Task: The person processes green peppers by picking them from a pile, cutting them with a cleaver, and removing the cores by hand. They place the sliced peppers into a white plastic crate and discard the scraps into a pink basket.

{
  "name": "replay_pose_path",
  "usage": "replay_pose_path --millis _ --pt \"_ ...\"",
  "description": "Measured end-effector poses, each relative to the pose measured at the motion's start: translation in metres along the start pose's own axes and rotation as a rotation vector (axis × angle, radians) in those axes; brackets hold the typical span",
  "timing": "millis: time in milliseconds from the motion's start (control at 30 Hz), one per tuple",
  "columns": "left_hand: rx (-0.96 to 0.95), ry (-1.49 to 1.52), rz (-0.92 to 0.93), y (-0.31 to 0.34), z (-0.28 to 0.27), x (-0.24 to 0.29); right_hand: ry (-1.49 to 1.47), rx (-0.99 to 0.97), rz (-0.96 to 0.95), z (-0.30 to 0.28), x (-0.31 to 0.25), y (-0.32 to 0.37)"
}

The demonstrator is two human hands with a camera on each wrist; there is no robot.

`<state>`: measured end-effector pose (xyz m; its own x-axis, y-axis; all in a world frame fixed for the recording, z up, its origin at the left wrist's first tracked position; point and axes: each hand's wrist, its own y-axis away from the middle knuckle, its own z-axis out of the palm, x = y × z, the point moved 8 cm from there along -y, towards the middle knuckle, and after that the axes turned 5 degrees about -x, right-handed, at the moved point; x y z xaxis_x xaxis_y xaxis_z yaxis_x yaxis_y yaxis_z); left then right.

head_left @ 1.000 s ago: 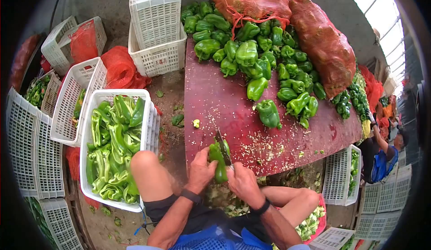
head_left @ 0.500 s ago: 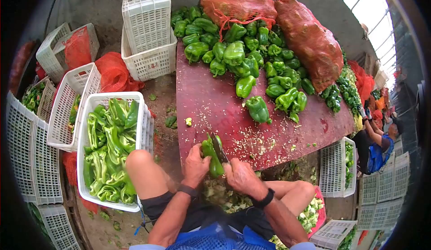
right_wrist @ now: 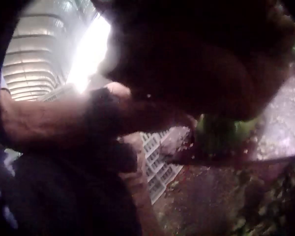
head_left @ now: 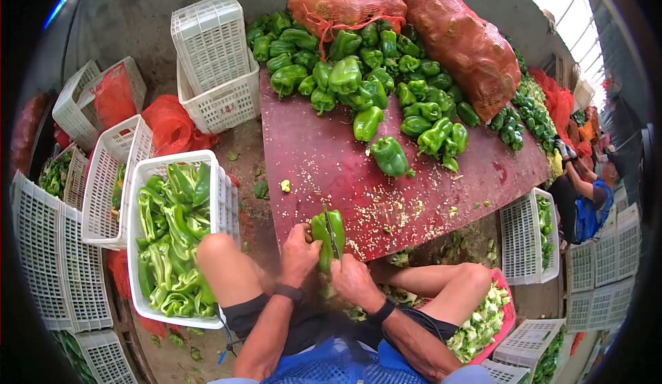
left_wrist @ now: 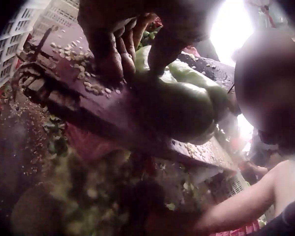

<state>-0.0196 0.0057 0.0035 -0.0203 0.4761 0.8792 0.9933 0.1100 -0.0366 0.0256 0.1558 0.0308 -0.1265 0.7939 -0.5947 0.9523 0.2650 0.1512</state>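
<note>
At the near edge of the red tabletop [head_left: 303, 177], my left hand [head_left: 298, 254] holds a green bell pepper [head_left: 319, 230] by its left side. My right hand [head_left: 354, 282] grips a knife [head_left: 331, 227], whose dark blade lies lengthwise against the pepper, its tip at the pepper's far end. The knife's handle is hidden in the fingers. Seen from the left wrist, the left fingers [left_wrist: 113, 66] press onto the pale green pepper [left_wrist: 179, 108] just over the table edge. The right wrist view is very dark, with a bit of green pepper [right_wrist: 226, 130] below the hand.
Whole green peppers [head_left: 345, 77] are heaped at the table's back, before red mesh sacks [head_left: 455, 46]. Left stands a white crate [head_left: 138, 274] of split peppers. A pink tub [head_left: 507, 308] of trimmings sits by the right knee. Seeds litter the tabletop. Another person [head_left: 586, 198] works far right.
The knife blade has turned more upright along the pepper, and my right hand has come closer to my left. The head view has shifted, with table and crates lower in it.
</note>
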Motion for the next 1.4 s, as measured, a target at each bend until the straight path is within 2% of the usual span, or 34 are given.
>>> replay_pose_path --millis 67,100,200,233,400,500,533,600,767,867,933,1033,1133,1200,1267,1300,1333,1400 --pt "-0.004 0.014 -0.049 0.004 0.003 -0.003 -0.113 -0.019 0.209 0.001 0.002 0.009" --pt "0.010 0.092 -0.043 0.003 -0.001 0.002 -0.116 -0.012 0.206 0.004 0.002 0.007" --pt "0.047 0.074 -0.024 -0.006 -0.010 0.017 -0.064 0.052 0.196 0.011 0.004 0.006" --pt "0.030 0.066 -0.077 -0.011 -0.011 0.021 -0.056 0.048 0.194 0.012 0.004 0.004" --pt "0.051 -0.027 -0.102 -0.030 -0.007 0.012 -0.070 0.084 0.146 -0.003 0.003 -0.009" --pt "-0.031 -0.065 -0.209 -0.035 -0.009 0.007 -0.013 -0.009 0.099 -0.012 -0.001 -0.026" --pt "-0.036 -0.071 -0.208 -0.038 -0.010 0.007 -0.019 -0.007 0.103 -0.009 0.005 -0.025" --pt "-0.063 -0.133 -0.173 -0.044 -0.008 0.012 -0.044 0.049 -0.037 -0.009 0.007 -0.028" --pt "-0.116 -0.182 -0.115 -0.042 -0.010 0.022 -0.046 0.124 0.059 -0.001 0.015 -0.011" --pt "-0.085 -0.232 -0.068 -0.042 -0.002 0.009 -0.072 0.113 0.017 -0.005 0.010 -0.008" --pt "-0.081 -0.292 0.020 -0.045 -0.007 0.012 0.041 0.033 0.040 -0.006 0.004 -0.008" --pt "-0.095 -0.347 -0.015 -0.044 -0.007 -0.001 0.087 0.016 0.106 -0.005 0.000 -0.010" --pt "-0.092 -0.410 -0.005 -0.046 -0.005 -0.007 0.055 0.069 0.064 -0.001 -0.005 -0.031" --pt "0.002 -0.309 -0.078 -0.048 -0.017 -0.014 0.029 0.045 0.082 0.006 0.010 -0.046" --pt "0.015 -0.307 -0.082 -0.042 -0.022 -0.015 -0.062 0.087 -0.194 0.018 0.033 -0.059" --pt "0.026 -0.299 -0.086 -0.041 -0.023 -0.014 -0.102 0.034 -0.216 0.007 0.035 -0.059" --pt "0.030 -0.295 -0.083 -0.041 -0.021 -0.014 -0.098 0.037 -0.219 0.000 0.032 -0.057" --pt "0.058 -0.285 -0.049 -0.039 -0.017 -0.012 -0.067 -0.021 -0.083 -0.001 0.033 -0.051"
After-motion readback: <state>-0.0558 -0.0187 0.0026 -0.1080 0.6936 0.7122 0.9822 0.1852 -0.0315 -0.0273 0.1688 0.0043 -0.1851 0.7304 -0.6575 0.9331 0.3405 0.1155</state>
